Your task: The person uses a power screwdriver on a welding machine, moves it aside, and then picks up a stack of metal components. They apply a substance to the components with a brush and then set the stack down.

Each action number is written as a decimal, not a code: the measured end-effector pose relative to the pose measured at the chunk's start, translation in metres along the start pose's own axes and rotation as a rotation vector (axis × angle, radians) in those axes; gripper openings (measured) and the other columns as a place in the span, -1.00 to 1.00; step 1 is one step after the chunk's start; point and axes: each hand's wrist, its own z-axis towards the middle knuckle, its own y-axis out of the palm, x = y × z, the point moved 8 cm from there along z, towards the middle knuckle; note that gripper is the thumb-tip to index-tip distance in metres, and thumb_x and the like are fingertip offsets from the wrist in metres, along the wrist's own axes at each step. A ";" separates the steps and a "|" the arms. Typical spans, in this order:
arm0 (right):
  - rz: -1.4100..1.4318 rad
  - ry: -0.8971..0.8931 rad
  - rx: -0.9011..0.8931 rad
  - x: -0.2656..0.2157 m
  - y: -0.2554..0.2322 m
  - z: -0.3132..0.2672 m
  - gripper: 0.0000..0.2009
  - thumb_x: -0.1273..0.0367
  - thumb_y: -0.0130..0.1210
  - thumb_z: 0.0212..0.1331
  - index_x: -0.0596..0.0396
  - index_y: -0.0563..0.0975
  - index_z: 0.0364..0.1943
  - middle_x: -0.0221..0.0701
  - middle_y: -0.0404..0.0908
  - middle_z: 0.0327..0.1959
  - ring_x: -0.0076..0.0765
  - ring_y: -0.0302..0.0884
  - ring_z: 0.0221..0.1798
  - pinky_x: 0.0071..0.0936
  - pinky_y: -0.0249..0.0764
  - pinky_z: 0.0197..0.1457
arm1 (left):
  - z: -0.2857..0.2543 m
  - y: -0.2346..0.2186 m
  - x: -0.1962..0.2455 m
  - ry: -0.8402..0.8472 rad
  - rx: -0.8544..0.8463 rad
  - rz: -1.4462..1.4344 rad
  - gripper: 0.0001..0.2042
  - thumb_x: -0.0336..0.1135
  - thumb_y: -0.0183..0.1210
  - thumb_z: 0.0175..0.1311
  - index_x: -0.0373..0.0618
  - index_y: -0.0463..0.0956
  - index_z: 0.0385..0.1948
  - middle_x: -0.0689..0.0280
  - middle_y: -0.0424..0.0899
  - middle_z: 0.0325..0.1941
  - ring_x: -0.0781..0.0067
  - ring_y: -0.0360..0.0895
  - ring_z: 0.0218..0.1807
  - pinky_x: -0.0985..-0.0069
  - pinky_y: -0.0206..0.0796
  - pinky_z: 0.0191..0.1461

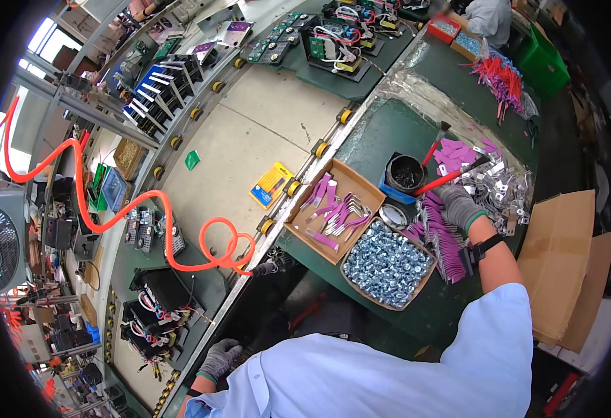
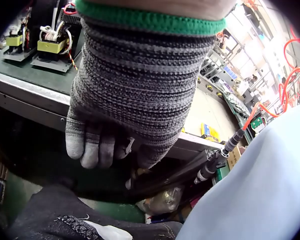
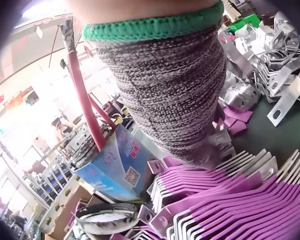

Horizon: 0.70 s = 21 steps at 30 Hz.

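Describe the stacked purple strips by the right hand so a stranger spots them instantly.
On the green worktop, find the silvery screws. To their right in the head view, by the right hand, are the purple strips. Neat rows set them apart from the loose pieces in the cardboard tray.

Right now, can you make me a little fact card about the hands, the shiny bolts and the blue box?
Right hand: gloved, at the row of purple-covered metal strips; grip hidden
Left hand: gloved, hanging by the metal bench edge
Bolts: silver, heaped in a tray
Next to the bolts: a cardboard box
Blue box: red handles sticking out
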 end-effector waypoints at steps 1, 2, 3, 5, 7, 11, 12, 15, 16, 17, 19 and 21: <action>0.104 0.022 0.006 -0.002 -0.007 -0.003 -0.38 0.44 0.24 -0.04 0.00 0.50 0.26 0.01 0.64 0.05 0.09 0.59 0.14 -0.14 0.50 0.28 | 0.002 0.001 -0.001 0.000 0.002 -0.001 -0.62 -0.18 0.28 0.32 -0.22 0.59 0.06 0.17 0.75 -0.17 0.39 0.66 -0.18 0.42 0.50 0.01; 0.208 0.043 0.011 -0.003 -0.011 -0.005 -0.42 0.44 0.24 -0.01 0.01 0.53 0.23 -0.02 0.65 0.06 0.08 0.60 0.14 -0.14 0.51 0.28 | 0.004 0.001 -0.003 0.022 0.007 -0.003 -0.62 -0.18 0.28 0.32 -0.22 0.59 0.06 0.17 0.75 -0.17 0.39 0.66 -0.17 0.42 0.50 0.01; 0.210 0.042 0.009 -0.002 -0.010 -0.006 -0.42 0.44 0.24 -0.01 0.01 0.53 0.23 -0.02 0.65 0.06 0.08 0.60 0.14 -0.14 0.51 0.28 | 0.003 0.002 0.001 0.043 0.010 -0.005 -0.62 -0.18 0.27 0.33 -0.23 0.59 0.06 0.17 0.75 -0.16 0.39 0.66 -0.17 0.42 0.50 0.01; 0.410 0.154 -0.056 0.010 -0.003 -0.009 -0.48 0.47 0.23 0.03 0.07 0.54 0.19 -0.01 0.64 0.07 0.10 0.60 0.13 -0.18 0.53 0.25 | 0.000 0.007 0.005 0.027 0.007 0.003 -0.63 -0.18 0.27 0.33 -0.23 0.59 0.05 0.17 0.75 -0.16 0.39 0.67 -0.16 0.42 0.50 0.02; 0.444 0.200 -0.001 0.021 0.011 -0.004 -0.54 0.45 0.23 0.06 0.05 0.59 0.14 -0.05 0.65 0.05 0.08 0.60 0.12 -0.15 0.52 0.24 | 0.004 0.009 0.002 0.018 0.011 0.011 -0.63 -0.18 0.27 0.33 -0.23 0.59 0.05 0.16 0.75 -0.16 0.38 0.67 -0.15 0.42 0.50 0.03; 0.162 0.255 0.247 0.021 -0.002 0.006 -0.62 0.46 0.20 0.07 0.01 0.64 0.05 -0.11 0.67 -0.01 0.06 0.59 0.10 -0.13 0.51 0.22 | 0.005 0.015 0.008 0.142 0.021 0.109 -0.64 -0.22 0.27 0.33 -0.23 0.58 0.07 0.16 0.73 -0.18 0.39 0.64 -0.19 0.42 0.50 -0.03; 0.165 0.258 0.241 0.022 0.002 0.005 -0.62 0.46 0.20 0.07 0.01 0.64 0.05 -0.11 0.67 -0.01 0.06 0.59 0.10 -0.13 0.51 0.22 | -0.003 0.016 0.019 0.157 0.018 0.139 -0.63 -0.24 0.28 0.34 -0.23 0.56 0.10 0.19 0.71 -0.21 0.44 0.60 -0.24 0.44 0.50 -0.11; 0.098 -0.015 0.097 -0.001 0.000 0.005 -0.53 0.51 0.19 -0.04 0.01 0.62 0.08 -0.12 0.67 -0.02 0.07 0.58 0.12 -0.13 0.48 0.26 | -0.015 0.015 0.035 0.099 0.000 0.127 -0.64 -0.25 0.27 0.35 -0.23 0.56 0.10 0.20 0.70 -0.22 0.45 0.60 -0.25 0.44 0.50 -0.12; 0.098 -0.019 0.092 -0.006 -0.010 -0.002 -0.53 0.51 0.19 -0.04 0.01 0.62 0.08 -0.12 0.67 -0.02 0.07 0.58 0.12 -0.13 0.48 0.26 | -0.011 0.016 0.025 0.094 -0.002 0.123 -0.64 -0.25 0.27 0.35 -0.23 0.56 0.10 0.20 0.70 -0.22 0.45 0.60 -0.25 0.44 0.50 -0.12; 0.097 -0.022 0.032 -0.011 -0.013 -0.009 -0.50 0.47 0.22 -0.06 0.03 0.60 0.11 -0.10 0.67 -0.03 0.06 0.58 0.13 -0.14 0.48 0.27 | -0.002 0.015 0.011 0.092 0.001 0.064 -0.65 -0.26 0.27 0.35 -0.23 0.56 0.09 0.21 0.70 -0.23 0.46 0.59 -0.26 0.45 0.50 -0.13; 0.113 0.021 -0.085 -0.011 -0.006 -0.013 -0.36 0.34 0.30 -0.14 0.09 0.52 0.20 -0.06 0.66 0.02 0.04 0.57 0.18 -0.18 0.47 0.30 | -0.002 0.017 0.007 0.071 0.002 -0.032 -0.66 -0.29 0.26 0.36 -0.24 0.55 0.09 0.25 0.69 -0.25 0.47 0.58 -0.28 0.46 0.49 -0.14; 0.108 0.071 -0.183 -0.006 -0.002 -0.009 -0.34 0.31 0.32 -0.14 0.09 0.52 0.21 -0.06 0.65 0.05 0.05 0.57 0.18 -0.19 0.48 0.30 | 0.000 0.017 0.004 0.076 0.004 -0.016 -0.66 -0.29 0.26 0.35 -0.23 0.55 0.09 0.25 0.69 -0.25 0.48 0.58 -0.28 0.46 0.49 -0.15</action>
